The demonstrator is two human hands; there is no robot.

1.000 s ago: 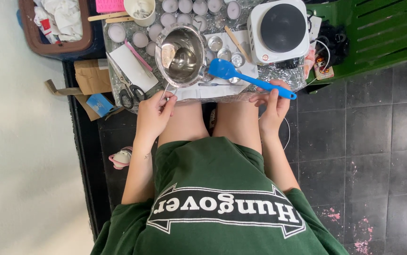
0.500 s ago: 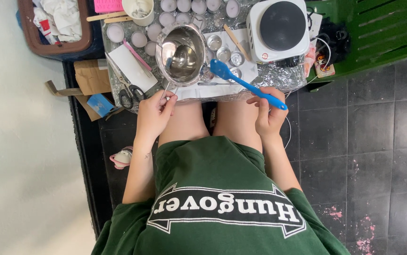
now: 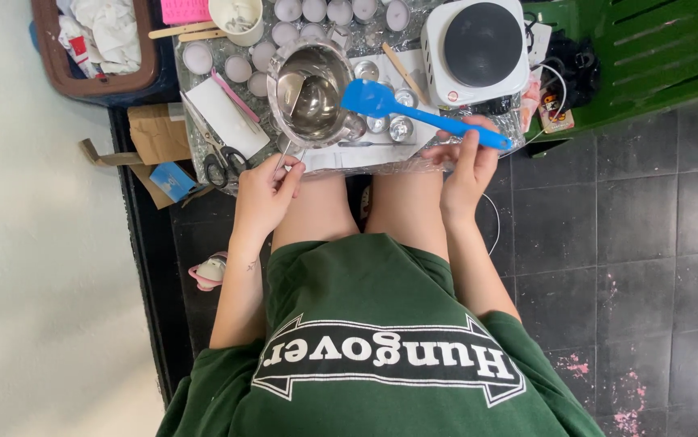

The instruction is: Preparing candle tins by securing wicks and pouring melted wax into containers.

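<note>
Right hand (image 3: 464, 166) gripping blue spatula (image 3: 414, 113), beside shiny metal pot (image 3: 314, 93)

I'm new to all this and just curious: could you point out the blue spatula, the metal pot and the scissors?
blue spatula (image 3: 377, 99): head view, on the flat blue blade.
metal pot (image 3: 314, 95): head view, on the shiny inside of the bowl.
scissors (image 3: 221, 167): head view, on the black handle loops.

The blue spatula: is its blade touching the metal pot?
Cannot tell. In the head view the blue spatula, held by the right hand, has its blade beside the rim of the metal pot, but seen from overhead, contact or a gap is unclear.
</note>
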